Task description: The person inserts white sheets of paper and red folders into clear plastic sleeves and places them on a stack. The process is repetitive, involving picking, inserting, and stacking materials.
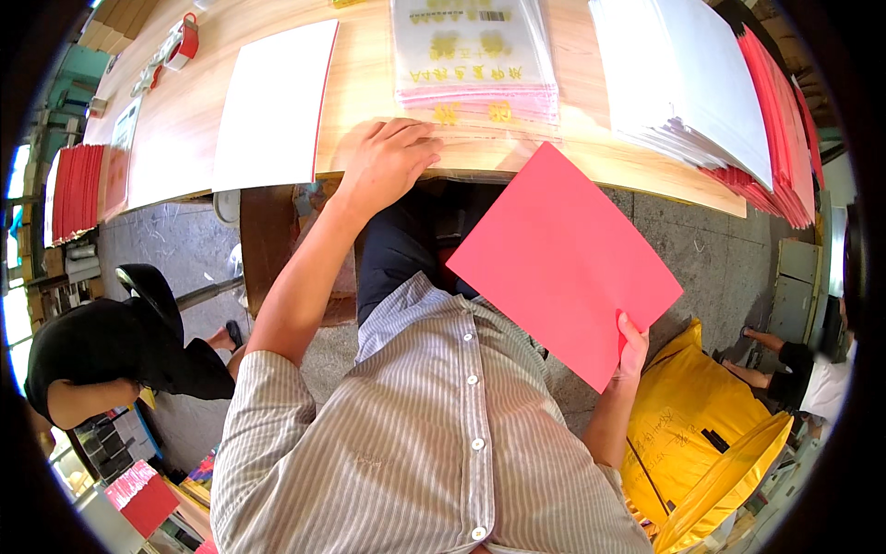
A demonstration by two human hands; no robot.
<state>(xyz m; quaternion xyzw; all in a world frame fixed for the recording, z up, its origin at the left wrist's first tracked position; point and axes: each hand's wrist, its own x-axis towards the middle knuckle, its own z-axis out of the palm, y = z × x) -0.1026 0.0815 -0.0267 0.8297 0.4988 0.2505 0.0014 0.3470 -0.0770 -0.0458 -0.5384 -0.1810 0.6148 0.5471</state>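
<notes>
My right hand (633, 349) grips a red sheet of paper or card (568, 263) by its lower right corner, thumb on top. The sheet is tilted and hangs in front of the table edge, over my lap. My left hand (392, 159) lies at the near edge of the table, fingers stretched out and palm down. Its fingertips are at the near end of a stack of clear plastic sleeves (475, 55) with yellow print. Whether they touch the top sleeve I cannot tell.
A white sheet with a red edge (277, 106) lies on the wooden table (365, 69). White and red stacks (688, 78) stand at the right; red stacks (77, 194) and a tape dispenser (182, 43) are at the left. A yellow sack (701, 425) is beside me. Other people are nearby.
</notes>
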